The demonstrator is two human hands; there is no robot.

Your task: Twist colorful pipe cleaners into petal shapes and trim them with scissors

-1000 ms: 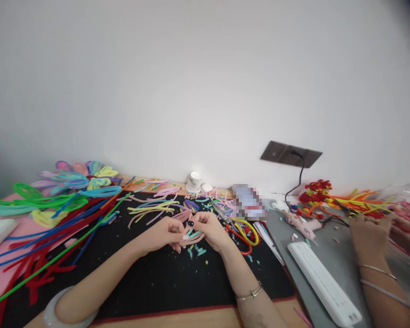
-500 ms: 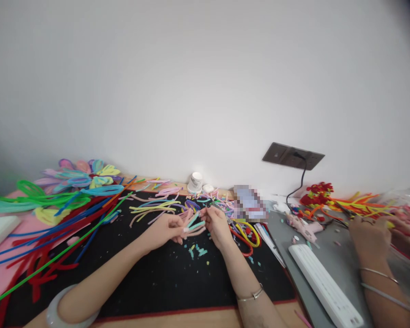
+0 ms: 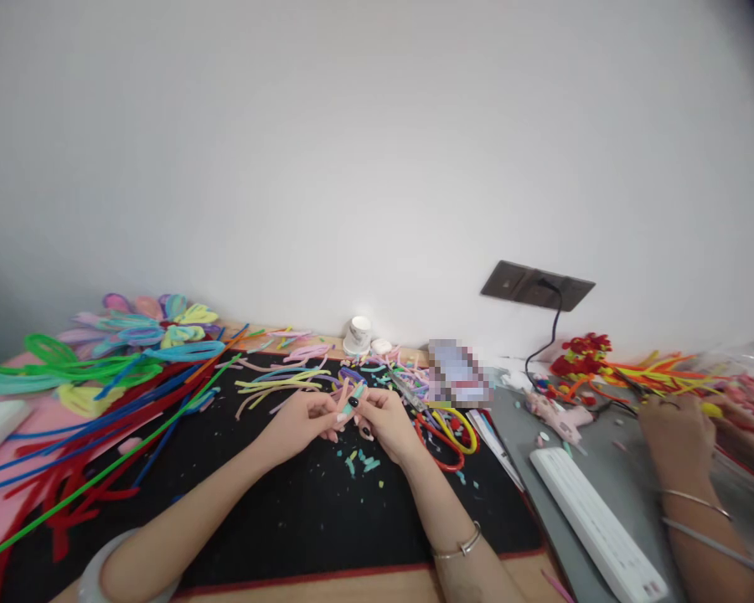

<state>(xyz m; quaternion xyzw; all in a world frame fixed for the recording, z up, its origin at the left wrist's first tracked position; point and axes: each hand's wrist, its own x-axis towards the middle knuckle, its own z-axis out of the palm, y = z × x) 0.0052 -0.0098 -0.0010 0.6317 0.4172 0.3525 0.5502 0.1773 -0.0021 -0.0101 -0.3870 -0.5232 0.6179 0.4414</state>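
In the head view, 2 hands work close together above the black mat [image 3: 289,532]: the left hand [image 3: 307,419] and right hand [image 3: 386,423] pinch short mint and pink strips [image 3: 358,393] between fingertips. A slack pinch could let these slim pieces slide askew; dropped, they might mix with the teal clippings [image 3: 370,463] on the mat. The strips look fuzzy and bendable; toward the mat's far edge, yellow strips [image 3: 289,385] curve gently.

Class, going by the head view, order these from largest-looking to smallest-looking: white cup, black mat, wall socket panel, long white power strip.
1. Black mat
2. Long white power strip, perhaps enlarged by nearness
3. Wall socket panel
4. White cup
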